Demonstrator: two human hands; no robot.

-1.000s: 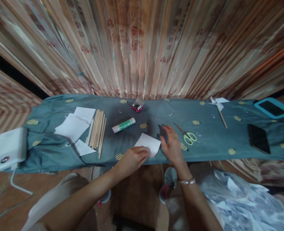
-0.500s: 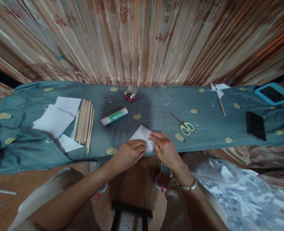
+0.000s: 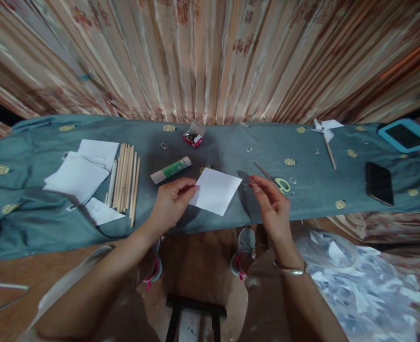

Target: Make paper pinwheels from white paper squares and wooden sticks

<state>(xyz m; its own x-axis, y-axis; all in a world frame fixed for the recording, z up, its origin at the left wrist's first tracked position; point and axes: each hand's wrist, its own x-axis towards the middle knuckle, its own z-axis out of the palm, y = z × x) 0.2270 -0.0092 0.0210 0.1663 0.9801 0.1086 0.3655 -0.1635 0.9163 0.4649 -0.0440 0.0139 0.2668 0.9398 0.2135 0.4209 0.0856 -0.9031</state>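
Note:
A square sheet of white paper (image 3: 217, 191) is held up over the front middle of the cloth-covered table. My left hand (image 3: 172, 199) pinches its left corner between thumb and fingers. To the right of the paper, apart from it, my right hand (image 3: 272, 202) is raised with fingers apart and nothing visible in it. Just behind the right hand lie scissors (image 3: 280, 184) with pale green handles, partly covered by the fingers. A green and white glue stick (image 3: 170, 170) lies beyond my left hand.
Left on the table are stacked white papers (image 3: 78, 178) and a row of wooden sticks (image 3: 126, 178). A small red box (image 3: 193, 135) stands open at the back. A paper pinwheel (image 3: 324, 130), a black phone (image 3: 379, 183) and a blue-framed device (image 3: 405, 135) lie right. A bag of paper scraps (image 3: 363, 285) sits below.
The paper, earlier low between both hands, is now lifted and opened flat in my left hand. My right hand has let go and moved right, towards the scissors.

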